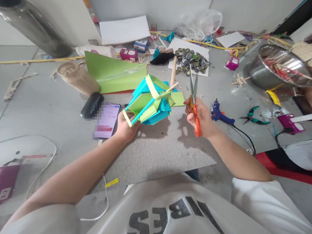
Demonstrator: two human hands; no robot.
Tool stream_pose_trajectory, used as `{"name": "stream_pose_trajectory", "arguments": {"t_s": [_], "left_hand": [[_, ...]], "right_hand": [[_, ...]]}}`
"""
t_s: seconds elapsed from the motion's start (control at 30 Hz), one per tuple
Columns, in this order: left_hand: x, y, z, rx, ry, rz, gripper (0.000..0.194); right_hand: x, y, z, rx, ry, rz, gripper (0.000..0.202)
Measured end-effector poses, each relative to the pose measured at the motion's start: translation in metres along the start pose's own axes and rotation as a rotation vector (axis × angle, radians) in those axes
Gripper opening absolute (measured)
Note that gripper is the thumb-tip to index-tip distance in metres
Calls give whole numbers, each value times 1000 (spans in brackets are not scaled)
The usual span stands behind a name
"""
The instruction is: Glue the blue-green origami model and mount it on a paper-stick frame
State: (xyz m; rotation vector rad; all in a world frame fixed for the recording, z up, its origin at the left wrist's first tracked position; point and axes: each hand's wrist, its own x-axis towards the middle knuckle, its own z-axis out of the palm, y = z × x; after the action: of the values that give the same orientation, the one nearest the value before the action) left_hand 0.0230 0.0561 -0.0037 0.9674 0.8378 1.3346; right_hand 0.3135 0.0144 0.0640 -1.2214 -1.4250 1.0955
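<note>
My left hand (127, 127) grips a folded paper model (152, 102) of green and blue paper from its lower left side, raised over the grey board (156, 146). Pale and blue strips form a frame around the model. A green paper strip (178, 99) juts from its right side, its end close to my right fingertips; whether they touch it I cannot tell. In my right hand (201, 115) is a pair of scissors (197, 120) with orange-red handles. Their blades point away from me and stand slightly apart.
A phone (107, 122) and a black case (92, 105) lie at left, near a tan cup (78, 78). Bottle caps (191, 60) cover white paper behind. Rightward are a blue glue gun (221, 113), pliers (254, 116) and a metal bowl (255, 71) holding red-tipped sticks.
</note>
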Motion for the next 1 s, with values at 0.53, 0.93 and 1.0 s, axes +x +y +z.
{"name": "stream_pose_trajectory", "arguments": {"t_s": [0.53, 0.93, 1.0], "left_hand": [[-4, -1, -5, 544, 224, 690, 26], [4, 17, -13, 790, -24, 1186, 34], [4, 16, -14, 746, -28, 1202, 37]], "right_hand": [[-23, 5, 6, -199, -157, 142, 42], [-20, 8, 5, -154, -146, -16, 54], [-21, 8, 5, -132, -151, 6, 61]]}}
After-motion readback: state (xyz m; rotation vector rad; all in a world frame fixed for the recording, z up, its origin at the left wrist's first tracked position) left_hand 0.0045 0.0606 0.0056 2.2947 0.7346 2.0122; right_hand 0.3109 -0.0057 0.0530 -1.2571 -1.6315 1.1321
